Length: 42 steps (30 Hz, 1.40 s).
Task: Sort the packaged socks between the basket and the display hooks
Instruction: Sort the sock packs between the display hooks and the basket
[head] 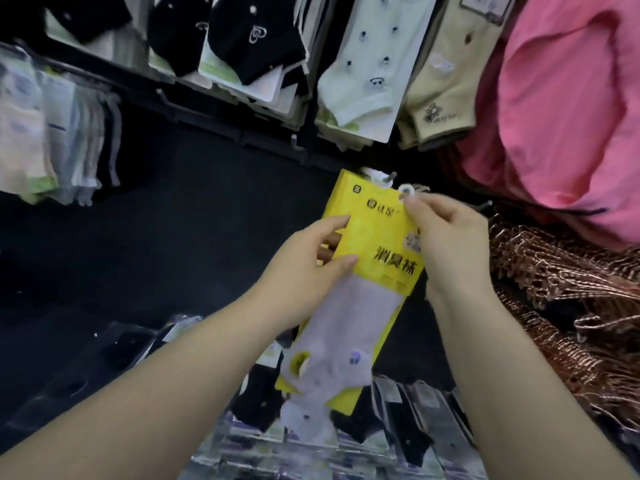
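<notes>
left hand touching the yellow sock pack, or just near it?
Touching. Head view: the left hand grips the yellow sock pack at its left edge, with fingertips lying on the yellow front and other fingers behind it.

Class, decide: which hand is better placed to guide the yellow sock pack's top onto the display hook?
Right. The right hand pinches the yellow sock pack at its top, beside the hook; the left hand grips its left edge lower down, likely just steadying.

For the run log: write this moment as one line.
left hand: grips pack edge | right hand: pinches pack top | pack: top at hook, hung or not unclear
</notes>
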### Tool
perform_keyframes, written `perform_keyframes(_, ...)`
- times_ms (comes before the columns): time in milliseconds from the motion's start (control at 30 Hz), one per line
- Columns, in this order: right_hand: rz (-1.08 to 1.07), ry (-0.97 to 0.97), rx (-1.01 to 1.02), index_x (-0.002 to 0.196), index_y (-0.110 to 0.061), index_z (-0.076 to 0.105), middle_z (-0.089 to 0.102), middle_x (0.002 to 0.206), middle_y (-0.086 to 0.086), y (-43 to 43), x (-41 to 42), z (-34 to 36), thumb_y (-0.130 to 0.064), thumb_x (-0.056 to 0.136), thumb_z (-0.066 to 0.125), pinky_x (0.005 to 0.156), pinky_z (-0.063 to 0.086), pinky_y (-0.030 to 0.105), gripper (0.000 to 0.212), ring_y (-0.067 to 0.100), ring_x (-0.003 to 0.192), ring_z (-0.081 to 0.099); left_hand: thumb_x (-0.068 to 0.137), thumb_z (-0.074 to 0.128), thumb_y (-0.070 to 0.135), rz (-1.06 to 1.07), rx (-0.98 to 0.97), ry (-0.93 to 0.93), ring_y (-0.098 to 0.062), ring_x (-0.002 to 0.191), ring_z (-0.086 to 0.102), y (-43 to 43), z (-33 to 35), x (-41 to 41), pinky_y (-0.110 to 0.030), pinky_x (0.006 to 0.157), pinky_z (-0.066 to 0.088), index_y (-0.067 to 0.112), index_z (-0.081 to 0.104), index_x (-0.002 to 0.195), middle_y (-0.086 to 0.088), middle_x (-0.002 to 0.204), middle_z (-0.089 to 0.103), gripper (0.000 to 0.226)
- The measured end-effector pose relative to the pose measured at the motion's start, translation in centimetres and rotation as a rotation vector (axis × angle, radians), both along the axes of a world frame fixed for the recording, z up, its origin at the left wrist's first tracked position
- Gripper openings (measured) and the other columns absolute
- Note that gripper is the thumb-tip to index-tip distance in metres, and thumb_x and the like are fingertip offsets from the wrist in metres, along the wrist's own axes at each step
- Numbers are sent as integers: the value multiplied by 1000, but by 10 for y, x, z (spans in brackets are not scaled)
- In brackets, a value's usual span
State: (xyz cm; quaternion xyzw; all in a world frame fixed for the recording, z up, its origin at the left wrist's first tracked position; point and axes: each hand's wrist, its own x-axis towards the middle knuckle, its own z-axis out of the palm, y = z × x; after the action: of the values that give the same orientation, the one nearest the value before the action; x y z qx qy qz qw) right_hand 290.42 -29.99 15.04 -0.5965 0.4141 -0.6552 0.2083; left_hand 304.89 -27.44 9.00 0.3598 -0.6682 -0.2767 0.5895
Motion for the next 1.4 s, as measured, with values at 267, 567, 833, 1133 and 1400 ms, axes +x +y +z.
perform_keyframes(267,-148,166,-17,72,-27,68,63,67,-11,-47,13,17,-18,84,64,72,52,39,16,7,65,57,88,64,16,160,49,-106,7,88,52,-29,0,-3,-12,75,42,30,48,128,15,100,51,46)
perform_keyframes(567,-175,76,0,136,-21,40,44,132,-3,-54,10,-32,-33,87,62,103,42,37,55,15,121,49,100,42,35,28,234,-104,-11,149,0,-45,-32,-1,-37,120,11,31,-8,152,6,162,-2,71)
perform_keyframes(833,-2,57,28,136,-17,35,58,103,-27,-51,13,-86,-27,94,54,71,42,0,48,-19,91,55,103,34,21,-127,190,-17,-3,145,20,-62,-52,-4,-32,119,20,23,7,154,10,159,20,57)
perform_keyframes(1133,38,34,145,137,-19,37,59,108,-30,-29,14,-107,-22,91,58,74,43,2,50,-15,98,56,101,39,14,-106,246,-97,-14,148,13,-53,-52,-2,-40,120,18,13,3,153,-2,161,13,63)
perform_keyframes(1400,101,34,443,140,-32,32,53,126,-24,14,15,-195,-57,71,65,83,47,14,81,-6,111,53,80,51,55,-99,362,-157,2,138,22,-24,-114,35,4,95,22,45,14,142,29,145,24,73)
